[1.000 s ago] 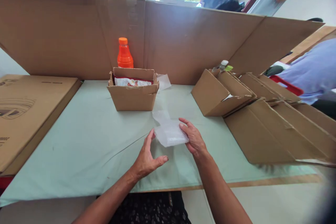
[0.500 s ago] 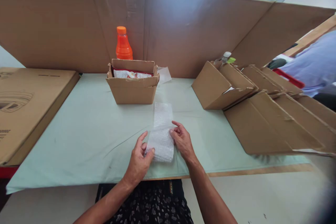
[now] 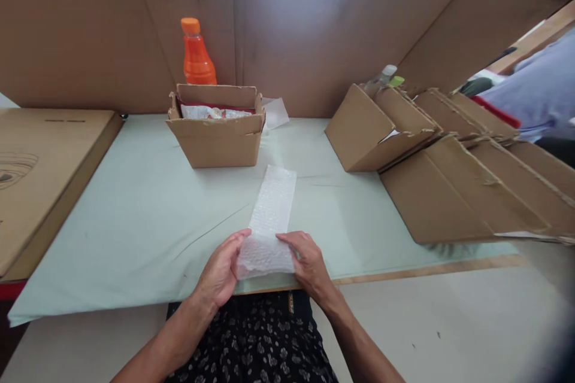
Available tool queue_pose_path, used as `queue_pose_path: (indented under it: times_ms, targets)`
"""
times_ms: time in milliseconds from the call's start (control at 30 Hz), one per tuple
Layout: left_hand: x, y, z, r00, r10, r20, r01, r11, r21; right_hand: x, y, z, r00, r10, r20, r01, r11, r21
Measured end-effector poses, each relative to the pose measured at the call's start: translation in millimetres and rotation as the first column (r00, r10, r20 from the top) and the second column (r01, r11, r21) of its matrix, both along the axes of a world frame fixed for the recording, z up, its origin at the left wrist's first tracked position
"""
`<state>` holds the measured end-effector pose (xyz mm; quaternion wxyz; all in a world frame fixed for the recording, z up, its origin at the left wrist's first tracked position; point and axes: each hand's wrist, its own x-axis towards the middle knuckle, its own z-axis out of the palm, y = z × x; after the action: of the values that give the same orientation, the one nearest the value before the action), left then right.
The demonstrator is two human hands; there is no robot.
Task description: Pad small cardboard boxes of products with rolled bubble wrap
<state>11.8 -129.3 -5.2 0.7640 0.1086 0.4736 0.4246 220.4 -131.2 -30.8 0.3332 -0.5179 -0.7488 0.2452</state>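
Note:
A long clear strip of bubble wrap (image 3: pixel 273 203) lies over the front of the table, its far end slanting a little to the right. My left hand (image 3: pixel 222 268) holds the near left edge, fingertips on top of the sheet at its side. Opposite it, my right hand (image 3: pixel 308 260) grips the right edge, thumb and index finger lying over the upper surface and the other fingers curled beneath. The near end is lifted slightly between both hands, close to the table's front edge.
Behind the strip stands a small cardboard box (image 3: pixel 224 142) with printed packets inside. An orange bottle (image 3: pixel 198 60) is behind it. Several cardboard bins (image 3: pixel 458 191) line the right side, and a large flat carton (image 3: pixel 49 179) lies left. A person's sleeve (image 3: pixel 534 84) shows at far right.
Both hands have drawn nearer to me with the bubble wrap's near end, and its far end now slants right. My right hand has moved down along the edge. The camera has tilted down.

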Motion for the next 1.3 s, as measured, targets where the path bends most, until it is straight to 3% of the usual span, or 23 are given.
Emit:
queue_pose_path:
  times_ms: [100,167,233,300,367,433,533,667,767,833,933,1033,1100,1200,1300]
  targets:
    - [0,3,0.1,0.997,-0.013,-0.079,0.021,0.995,0.097,1,17,-2.7,0.974,-0.183,-0.136,0.146,0.959,-0.241]
    - [0,3,-4.5,0.947,0.037,-0.319,0.054,0.961,0.272,4,27,-5.7,0.96,-0.256,-0.111,0.207,0.919,-0.336]
    - [1,4,-13.3,0.789,0.144,-0.597,0.205,0.854,0.478,5,34,-8.9,0.959,-0.281,-0.03,0.254,0.902,-0.349]
    - [4,7,-23.8,0.611,0.254,-0.75,0.439,0.68,0.588,6,38,-11.2,0.96,-0.277,0.038,0.273,0.901,-0.337]
    - [7,12,-33.1,0.504,0.311,-0.806,0.63,0.505,0.59,6,39,-11.4,0.96,-0.27,0.074,0.278,0.899,-0.339]
    - [10,18,-39.2,0.433,0.333,-0.838,0.746,0.389,0.54,5,38,-9.7,0.962,-0.262,0.082,0.274,0.895,-0.352]
    - [11,26,-42.3,0.348,0.375,-0.859,0.827,0.308,0.47,6,35,-6.1,0.965,-0.256,0.057,0.258,0.886,-0.385]
    - [10,30,-44.2,0.297,0.405,-0.865,0.881,0.233,0.411,11,28,-3.2,0.96,-0.255,0.119,0.281,0.882,-0.378]
    - [9,33,-48.1,0.276,0.399,-0.874,0.904,0.202,0.377,19,21,2.2,0.927,-0.246,0.283,0.33,0.894,-0.305]
    - [11,37,-49.6,0.28,0.403,-0.872,0.906,0.19,0.379,22,17,9.1,0.917,-0.228,0.328,0.302,0.932,-0.199]
    - [14,42,-45.1,0.327,0.403,-0.855,0.888,0.177,0.424,19,14,18.5,0.932,-0.072,0.354,0.087,0.996,-0.026]
    - [14,42,-33.1,0.386,0.332,-0.86,0.868,0.184,0.461,12,12,17.1,0.917,0.077,0.391,-0.069,0.997,-0.033]
    - [11,37,-25.3,0.428,0.26,-0.866,0.845,0.225,0.485,9,11,10.6,0.945,0.077,0.319,-0.05,0.995,-0.091]
    - [6,31,-20.7,0.472,0.178,-0.864,0.795,0.338,0.504,11,8,1.0,0.993,-0.006,0.12,0.029,0.982,-0.185]
    - [9,33,-24.9,0.414,0.164,-0.895,0.784,0.436,0.442,13,3,-2.4,0.993,-0.109,0.051,0.117,0.97,-0.211]
